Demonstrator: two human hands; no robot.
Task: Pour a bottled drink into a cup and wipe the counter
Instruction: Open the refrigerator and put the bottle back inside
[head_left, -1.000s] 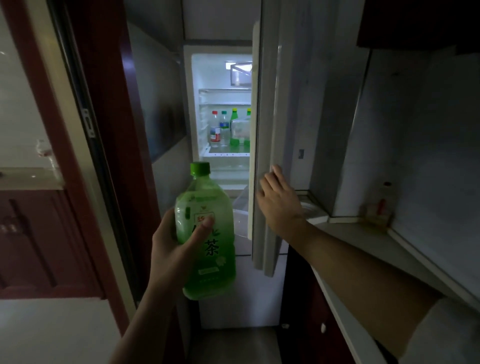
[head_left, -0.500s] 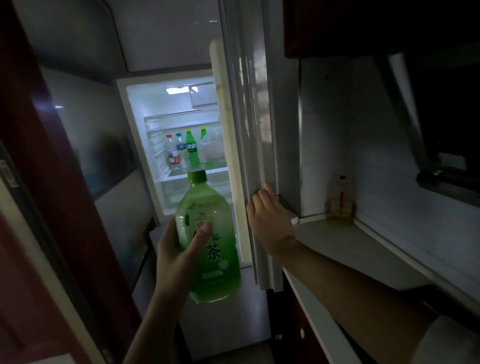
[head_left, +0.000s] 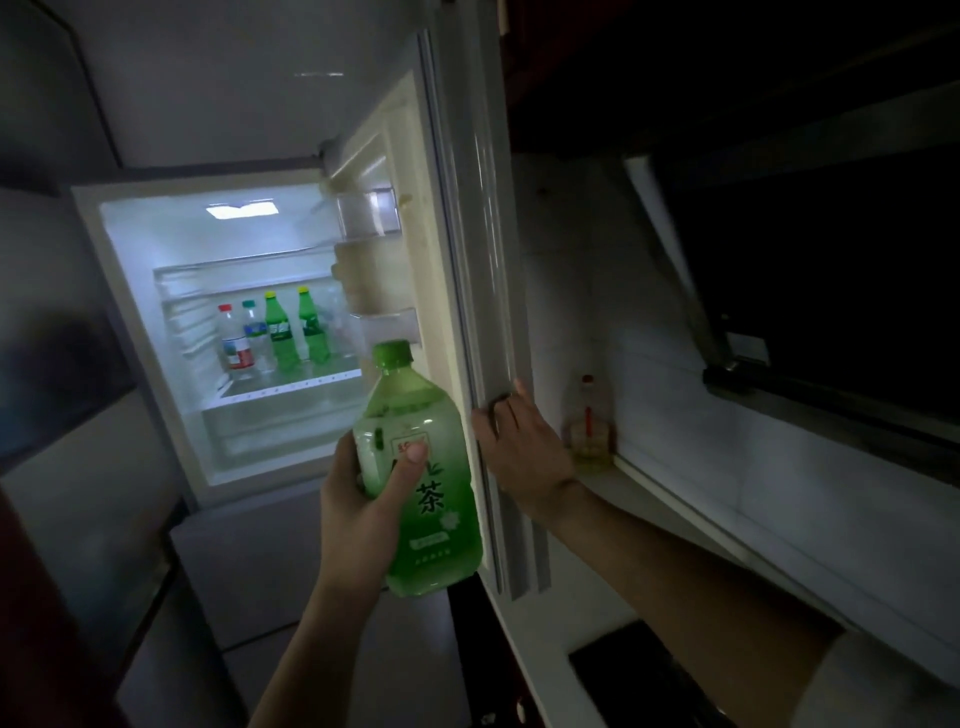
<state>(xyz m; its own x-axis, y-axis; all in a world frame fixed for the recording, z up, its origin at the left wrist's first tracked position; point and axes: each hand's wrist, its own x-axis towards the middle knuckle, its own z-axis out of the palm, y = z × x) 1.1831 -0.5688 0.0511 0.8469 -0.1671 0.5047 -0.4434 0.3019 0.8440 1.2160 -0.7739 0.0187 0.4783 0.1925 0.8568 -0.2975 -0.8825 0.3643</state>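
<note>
Fingers (head_left: 410, 462) of the left hand (head_left: 363, 499) are wrapped round the green tea bottle (head_left: 431, 525), thumb pressed across the front label, so that's a proper grip. The bottle's clear plastic with a green cap, pale green drink up to about the shoulder, and a big dark character printed on the label. It's held upright in mid-air, leaning a touch, in front of the open fridge (head_left: 156, 415) and just left of the fridge door (head_left: 467, 234). The left forearm comes up from below.

The right hand (head_left: 524, 452) is stretched out over the surface (head_left: 675, 525), back of the hand facing up, fingertips hooked on the door's edge. Inside the lit fridge, four bottles (head_left: 275, 332) stand on a shelf (head_left: 291, 382). A small bottle (head_left: 589, 426) of yellowish liquid sits on the surface in the corner, near the right hand.
</note>
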